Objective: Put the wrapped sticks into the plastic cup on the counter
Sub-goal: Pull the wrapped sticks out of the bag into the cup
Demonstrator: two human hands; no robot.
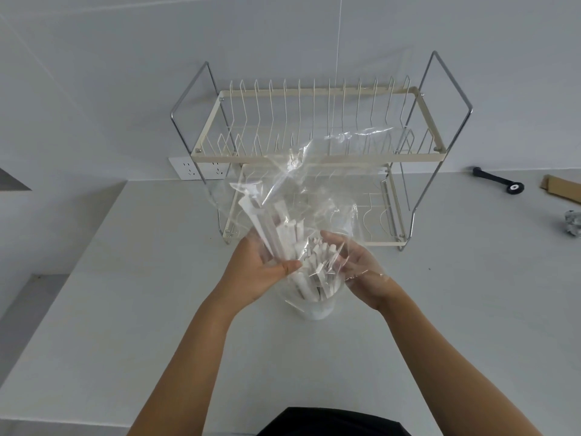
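A clear plastic cup (314,311) stands on the white counter (157,309) in front of me. A bundle of white wrapped sticks (284,237) stands in it, leaning left, with a clear plastic bag (298,184) still over their upper part. My left hand (254,275) grips the sticks through the bag, thumb across the front. My right hand (361,269) is on the bag's right side, holding the loose plastic film. The cup's rim is hidden behind both hands and the film.
A two-tier cream and chrome dish rack (320,152) stands just behind the cup against the wall. A wall socket (191,168) is left of it. At the far right lie a black tool (500,180), a cardboard piece (562,190) and crumpled foil (573,226).
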